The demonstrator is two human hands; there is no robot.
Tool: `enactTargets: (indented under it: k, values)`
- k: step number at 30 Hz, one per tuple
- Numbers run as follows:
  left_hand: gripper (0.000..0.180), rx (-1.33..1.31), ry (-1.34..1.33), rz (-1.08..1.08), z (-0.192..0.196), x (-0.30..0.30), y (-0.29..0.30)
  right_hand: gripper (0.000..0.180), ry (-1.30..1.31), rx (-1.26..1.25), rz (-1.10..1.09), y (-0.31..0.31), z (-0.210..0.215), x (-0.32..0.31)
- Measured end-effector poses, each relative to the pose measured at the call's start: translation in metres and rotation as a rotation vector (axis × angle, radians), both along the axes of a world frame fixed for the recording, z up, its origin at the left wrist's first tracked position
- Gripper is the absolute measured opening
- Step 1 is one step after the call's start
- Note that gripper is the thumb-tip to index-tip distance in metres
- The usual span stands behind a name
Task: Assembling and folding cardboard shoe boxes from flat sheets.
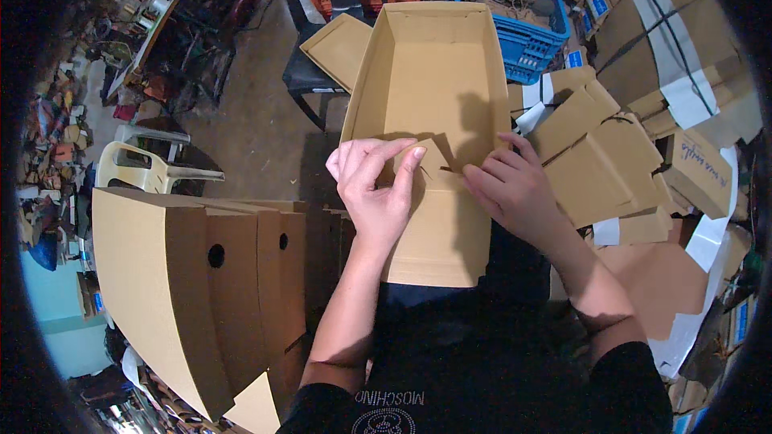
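In front of me lies an open tan cardboard box (439, 24), long and shallow, its far, left and right walls standing up. Its near end panel (441, 233) lies folded out flat toward my body. My left hand (372, 181) pinches a small end flap at the near left corner between thumb and fingers. At the near right corner, my right hand (508, 186) has its fingers curled over the side wall and the flap there. Shadows of the hands fall inside the box, and the right fingertips are partly hidden.
Tall cardboard boxes (153, 289) stand close on the left, beside a cream plastic chair (145, 167). Ahead, a cardboard lid (338, 47) rests on a dark chair (299, 84). A blue crate (527, 52) holds shoes. Folded cardboard (607, 169) and a taped bundle (671, 40) crowd the right.
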State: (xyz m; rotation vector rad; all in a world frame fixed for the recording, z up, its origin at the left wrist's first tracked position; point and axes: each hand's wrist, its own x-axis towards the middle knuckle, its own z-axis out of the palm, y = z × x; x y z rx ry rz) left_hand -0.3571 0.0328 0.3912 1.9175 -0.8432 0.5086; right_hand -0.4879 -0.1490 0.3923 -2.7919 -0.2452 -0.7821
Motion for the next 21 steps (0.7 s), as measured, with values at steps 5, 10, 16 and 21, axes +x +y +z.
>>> enactTargets:
  k: [5, 10, 16, 21]
  values:
    - [0.014, 0.020, 0.043, -0.005, 0.003, 0.000, -0.001, 0.016, 0.009, -0.019, -0.025, 0.000, -0.002, 0.005]
    - [0.012, 0.047, 0.021, -0.076, 0.003, -0.005, -0.005, 0.016, 0.006, -0.052, -0.044, -0.005, -0.001, 0.009]
    - [0.011, 0.236, 0.066, -0.161, 0.004, -0.002, -0.005, 0.013, 0.061, 0.041, -0.013, -0.011, 0.003, 0.010]
    - [0.015, 0.206, -0.126, -0.107, 0.011, 0.019, 0.007, 0.014, 0.108, 0.187, 0.026, -0.029, 0.015, 0.012]
